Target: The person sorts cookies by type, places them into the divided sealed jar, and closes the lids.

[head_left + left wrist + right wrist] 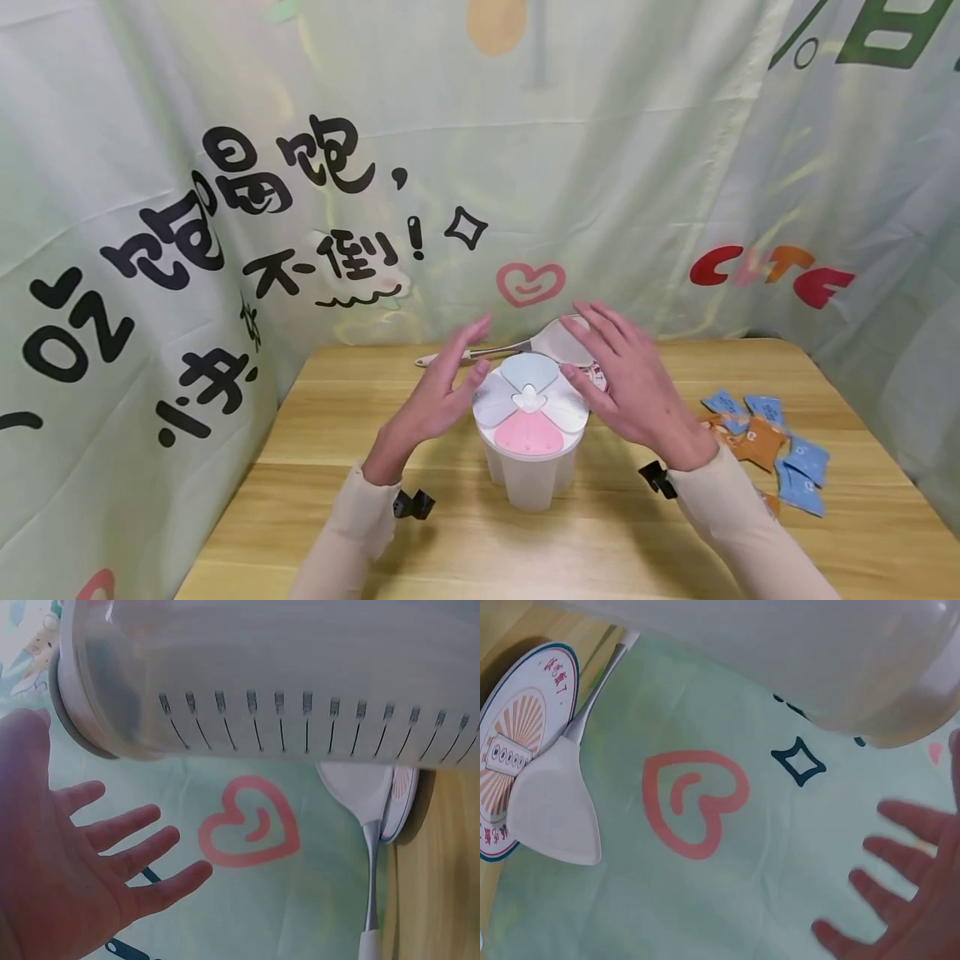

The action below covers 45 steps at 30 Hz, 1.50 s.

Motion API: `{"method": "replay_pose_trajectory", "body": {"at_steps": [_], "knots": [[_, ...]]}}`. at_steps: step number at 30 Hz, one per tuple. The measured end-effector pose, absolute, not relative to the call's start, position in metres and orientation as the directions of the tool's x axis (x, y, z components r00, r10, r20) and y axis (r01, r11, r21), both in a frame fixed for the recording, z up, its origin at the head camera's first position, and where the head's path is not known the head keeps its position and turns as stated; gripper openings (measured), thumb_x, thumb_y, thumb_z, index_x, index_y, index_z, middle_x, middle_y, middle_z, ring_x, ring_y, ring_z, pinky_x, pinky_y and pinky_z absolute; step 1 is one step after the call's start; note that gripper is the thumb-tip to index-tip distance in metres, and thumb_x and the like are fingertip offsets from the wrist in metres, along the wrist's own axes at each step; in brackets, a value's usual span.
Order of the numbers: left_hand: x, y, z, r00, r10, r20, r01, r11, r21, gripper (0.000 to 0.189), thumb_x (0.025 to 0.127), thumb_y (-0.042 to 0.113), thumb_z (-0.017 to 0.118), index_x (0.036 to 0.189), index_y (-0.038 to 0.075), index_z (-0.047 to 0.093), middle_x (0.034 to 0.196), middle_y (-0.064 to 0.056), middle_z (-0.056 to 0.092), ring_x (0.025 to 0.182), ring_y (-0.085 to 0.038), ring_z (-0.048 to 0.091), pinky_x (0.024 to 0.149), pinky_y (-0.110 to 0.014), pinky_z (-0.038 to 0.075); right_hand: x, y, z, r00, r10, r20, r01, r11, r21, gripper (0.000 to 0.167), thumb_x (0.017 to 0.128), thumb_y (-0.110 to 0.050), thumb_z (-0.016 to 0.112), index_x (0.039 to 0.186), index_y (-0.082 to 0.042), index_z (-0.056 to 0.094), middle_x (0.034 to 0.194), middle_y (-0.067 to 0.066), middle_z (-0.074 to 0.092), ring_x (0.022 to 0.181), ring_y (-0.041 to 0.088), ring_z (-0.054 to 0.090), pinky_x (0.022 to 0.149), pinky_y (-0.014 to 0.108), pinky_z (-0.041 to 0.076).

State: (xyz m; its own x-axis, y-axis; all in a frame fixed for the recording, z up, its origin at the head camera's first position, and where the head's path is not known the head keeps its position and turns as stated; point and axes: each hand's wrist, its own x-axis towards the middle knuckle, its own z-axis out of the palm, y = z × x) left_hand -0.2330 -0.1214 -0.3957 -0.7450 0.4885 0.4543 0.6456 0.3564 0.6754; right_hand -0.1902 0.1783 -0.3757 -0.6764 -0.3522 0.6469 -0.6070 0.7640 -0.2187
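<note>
A translucent plastic storage canister [531,475] stands upright on the table, its lid [487,408] divided into petal-like segments, one pink and one pale blue. My left hand [438,392] is held beside the lid on the left with fingers spread. On the other side, my right hand [630,383] hovers with its fingers extended, overlapping the lid's right edge in the head view. Neither hand holds anything. In the left wrist view, dark measuring marks line the canister wall [300,667], and the left hand's fingers [127,817] are straight and apart.
Behind the canister lies a white spatula [555,340] with a metal shank, against a round printed plate-like disc [536,697]. Several blue packets [806,460] and orange packets [761,439] are scattered on the table's right side. A printed cloth [600,167] hangs behind the table.
</note>
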Motion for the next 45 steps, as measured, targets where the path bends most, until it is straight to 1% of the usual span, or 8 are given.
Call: {"method": "replay_pose_trajectory", "body": {"at_steps": [7,11,15,20,26,31,35,45], "knots": [[-0.218,-0.125,-0.403,-0.734,0.515,0.443,0.633,0.282,0.721,0.065,0.116,0.050,0.046,0.173,0.024,0.029,0.169,-0.011,0.049,0.153,-0.034,0.052,0.118,-0.061,0.053,-0.177,0.178,-0.379,-0.617,-0.415,0.669,-0.698,0.681,-0.221,0.064,0.099,-0.025,0.076,0.159,-0.017,0.057,0.164,0.014,0.055,0.153,0.039,0.049,0.123,0.063,0.042],[-0.209,-0.127,-0.410,-0.731,0.535,0.423,0.617,0.254,0.745,0.067,0.115,0.049,0.049,0.174,0.026,0.026,0.171,-0.011,0.045,0.151,-0.038,0.053,0.115,-0.062,0.055,-0.169,0.177,-0.379,-0.558,-0.430,0.710,-0.744,0.638,-0.199,0.050,0.112,-0.042,0.060,0.155,-0.016,0.062,0.157,0.014,0.062,0.141,0.035,0.059,0.108,0.049,0.053],[-0.201,-0.129,-0.417,-0.733,0.549,0.402,0.600,0.241,0.763,0.067,0.112,0.047,0.056,0.171,0.026,0.029,0.171,-0.011,0.043,0.150,-0.038,0.053,0.116,-0.061,0.054,-0.164,0.171,-0.379,-0.467,-0.439,0.767,-0.797,0.585,-0.151,0.055,0.116,-0.052,0.044,0.145,-0.013,0.070,0.144,0.014,0.070,0.128,0.032,0.066,0.094,0.039,0.054],[-0.194,-0.129,-0.422,-0.725,0.563,0.395,0.594,0.223,0.773,0.070,0.109,0.047,0.061,0.160,0.011,0.030,0.164,-0.013,0.045,0.143,-0.035,0.057,0.116,-0.055,0.055,-0.157,0.162,-0.380,-0.354,-0.424,0.834,-0.849,0.520,-0.096,0.047,0.115,-0.046,0.051,0.133,-0.011,0.077,0.129,0.012,0.076,0.116,0.030,0.072,0.099,0.039,0.055],[-0.188,-0.131,-0.426,-0.734,0.568,0.371,0.575,0.228,0.786,0.073,0.099,0.042,0.073,0.156,0.016,0.034,0.156,-0.010,0.051,0.135,-0.027,0.058,0.114,-0.046,0.056,-0.150,0.152,-0.383,-0.272,-0.435,0.858,-0.879,0.476,-0.038,0.039,0.114,-0.040,0.057,0.117,-0.010,0.082,0.114,0.004,0.079,0.104,0.025,0.075,0.095,0.040,0.060],[-0.188,-0.132,-0.430,-0.737,0.587,0.336,0.552,0.235,0.800,0.093,0.086,0.032,0.089,0.158,0.024,0.032,0.157,-0.004,0.050,0.137,-0.024,0.057,0.113,-0.046,0.057,-0.146,0.150,-0.386,-0.260,-0.462,0.848,-0.881,0.473,-0.013,0.035,0.114,-0.037,0.057,0.111,-0.013,0.083,0.108,0.001,0.080,0.098,0.021,0.074,0.088,0.039,0.061],[-0.189,-0.134,-0.433,-0.743,0.591,0.314,0.529,0.231,0.816,0.102,0.080,0.024,0.093,0.160,0.026,0.030,0.158,-0.005,0.050,0.139,-0.025,0.057,0.115,-0.048,0.058,-0.143,0.151,-0.389,-0.280,-0.494,0.823,-0.879,0.476,-0.013,0.033,0.113,-0.037,0.058,0.109,-0.015,0.082,0.106,-0.002,0.079,0.100,0.020,0.073,0.089,0.037,0.059],[-0.192,-0.136,-0.442,-0.758,0.571,0.316,0.490,0.179,0.853,0.089,0.091,0.001,0.084,0.162,0.027,0.036,0.167,-0.009,0.047,0.147,-0.036,0.056,0.113,-0.047,0.061,-0.138,0.155,-0.398,-0.338,-0.487,0.806,-0.866,0.496,-0.064,0.035,0.111,-0.046,0.061,0.110,-0.017,0.081,0.110,-0.002,0.079,0.108,0.022,0.070,0.101,0.035,0.053]]}}
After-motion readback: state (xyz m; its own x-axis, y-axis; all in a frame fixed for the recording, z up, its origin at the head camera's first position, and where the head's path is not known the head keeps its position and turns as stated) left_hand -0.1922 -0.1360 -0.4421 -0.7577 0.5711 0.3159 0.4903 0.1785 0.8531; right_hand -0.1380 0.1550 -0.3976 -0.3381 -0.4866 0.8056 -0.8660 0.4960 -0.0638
